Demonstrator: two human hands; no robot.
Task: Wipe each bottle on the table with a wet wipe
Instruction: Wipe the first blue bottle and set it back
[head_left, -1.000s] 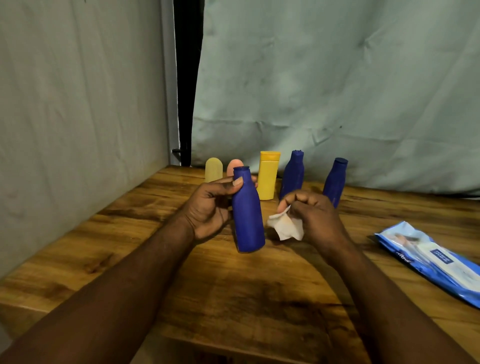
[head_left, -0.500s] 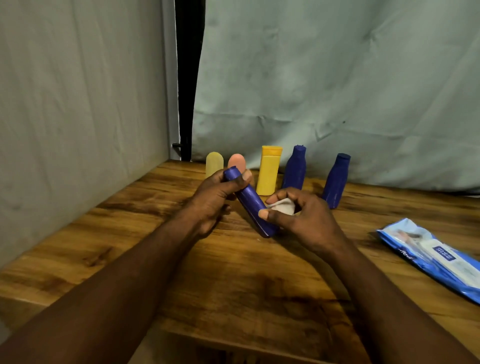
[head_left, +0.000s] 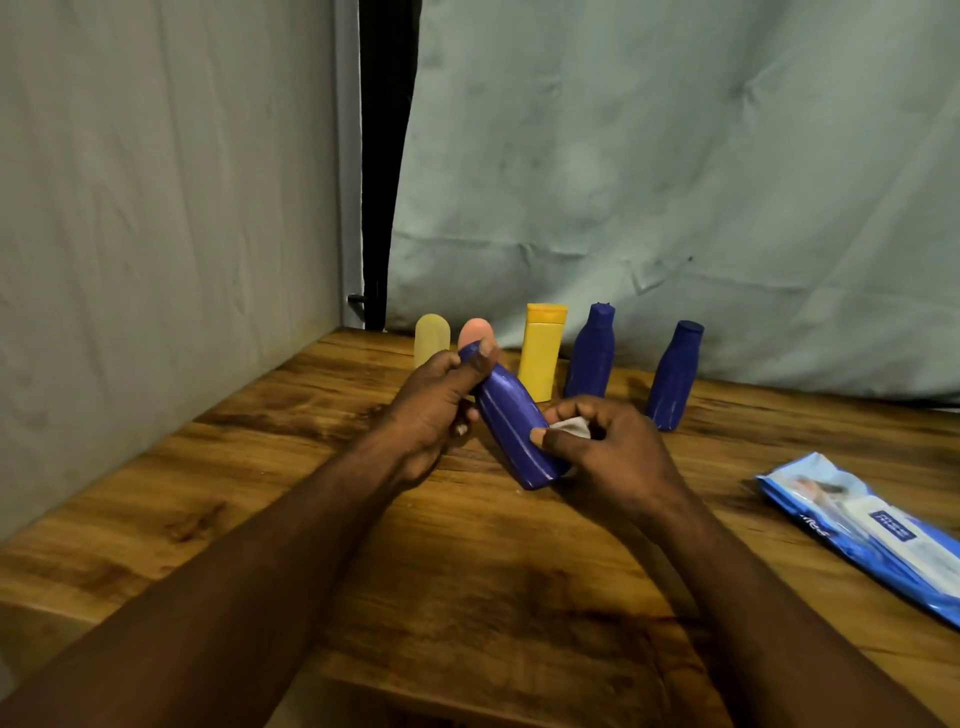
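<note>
From the head view, the wooden table (head_left: 467, 571) is running back into a corner. Its left side is meeting a pale wall (head_left: 156, 208) and its back is sitting under a wrinkled grey-green cloth (head_left: 675, 156). The near edge is crossing the bottom of the frame beneath both forearms. Bare grained wood is lying open to the left of the arms and between them.

The left hand (head_left: 431, 410) is gripping the cap end of the held blue bottle (head_left: 511, 426), with the thumb pressing over the top. The bottle is tilting, cap up and to the left, base low over the table in front of the row. The right hand (head_left: 608, 452) is curling around its lower body, pinching a crumpled white wet wipe (head_left: 571, 427) against the plastic.

Behind the hands, five bottles are standing upright in a row:
- a rounded pale yellow bottle (head_left: 432, 340)
- a rounded peach bottle (head_left: 474, 331)
- a squarish yellow bottle (head_left: 543, 353)
- a middle blue bottle (head_left: 592, 353)
- a far-right blue bottle (head_left: 674, 374)

All are looking opaque and matte, so their contents are not showing.

A glossy blue-and-white wipes pack (head_left: 872, 535) is lying flat at the right, well apart from the hands. What is inside it cannot be told.
</note>
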